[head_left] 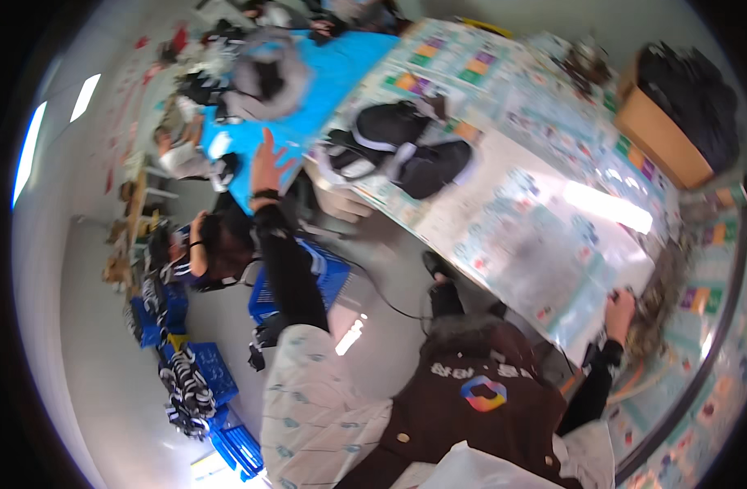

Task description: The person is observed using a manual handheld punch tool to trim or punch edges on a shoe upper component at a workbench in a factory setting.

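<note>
My left hand [267,169] is stretched out with its fingers spread, holding nothing, in front of a blue-topped table. To its right, several black shoes with white soles, one of them a dark shoe [434,167], lie in a pile at the left edge of the covered worktable [479,224]. My right hand [619,316] is closed at the table's right side. A small dark bit shows at its fingertips, but I cannot make out what it is. Beside that hand lies a greyish-brown heap [665,297], blurred.
A cardboard box [660,134] of black material stands at the far right. A grey fluffy bundle [267,77] lies on the blue tabletop [341,69]. Co-workers sit at the left, one a dark-haired person [231,244]. Blue crates [214,375] line the floor, and a cable crosses it.
</note>
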A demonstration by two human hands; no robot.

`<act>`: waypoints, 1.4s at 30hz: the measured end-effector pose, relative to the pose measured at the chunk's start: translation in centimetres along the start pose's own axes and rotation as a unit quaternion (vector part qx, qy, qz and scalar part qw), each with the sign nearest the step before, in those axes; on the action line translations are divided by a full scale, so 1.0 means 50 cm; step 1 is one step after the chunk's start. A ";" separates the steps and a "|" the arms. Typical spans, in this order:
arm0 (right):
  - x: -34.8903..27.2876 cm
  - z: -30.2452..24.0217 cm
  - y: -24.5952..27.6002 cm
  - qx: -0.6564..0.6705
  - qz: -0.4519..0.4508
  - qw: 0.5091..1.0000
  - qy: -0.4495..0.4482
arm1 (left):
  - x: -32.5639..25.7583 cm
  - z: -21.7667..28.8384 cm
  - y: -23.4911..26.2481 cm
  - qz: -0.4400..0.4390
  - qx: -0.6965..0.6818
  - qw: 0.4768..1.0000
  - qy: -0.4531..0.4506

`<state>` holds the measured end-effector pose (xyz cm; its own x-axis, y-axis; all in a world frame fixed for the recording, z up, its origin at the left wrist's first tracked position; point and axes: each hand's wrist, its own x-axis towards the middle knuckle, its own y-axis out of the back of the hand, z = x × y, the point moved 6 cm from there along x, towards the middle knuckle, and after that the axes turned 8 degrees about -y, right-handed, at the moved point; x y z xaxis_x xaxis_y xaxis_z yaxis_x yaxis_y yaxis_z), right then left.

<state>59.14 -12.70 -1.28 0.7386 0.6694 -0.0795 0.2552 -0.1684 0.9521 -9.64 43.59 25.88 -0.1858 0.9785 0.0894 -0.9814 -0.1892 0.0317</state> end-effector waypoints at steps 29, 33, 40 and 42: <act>-0.060 -0.701 0.050 0.209 -0.068 0.964 0.149 | -0.468 -0.049 -0.476 -0.421 0.201 0.819 -0.333; -0.095 -0.584 -0.012 0.262 -0.120 0.948 0.134 | -0.633 -0.263 -0.427 -0.457 0.129 0.870 -0.135; -0.137 -0.478 -0.040 0.321 -0.070 0.935 0.135 | -0.721 -0.374 -0.451 -0.403 0.157 0.885 -0.174; -0.140 -0.465 -0.029 0.353 -0.025 0.921 0.162 | -0.736 -0.362 -0.461 -0.398 0.160 0.878 -0.212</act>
<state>39.08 -0.31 4.76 0.5187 0.8509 0.0835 0.7110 -0.4835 0.5107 18.96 13.45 3.86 0.6539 0.7058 0.2726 -0.7163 0.4613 0.5236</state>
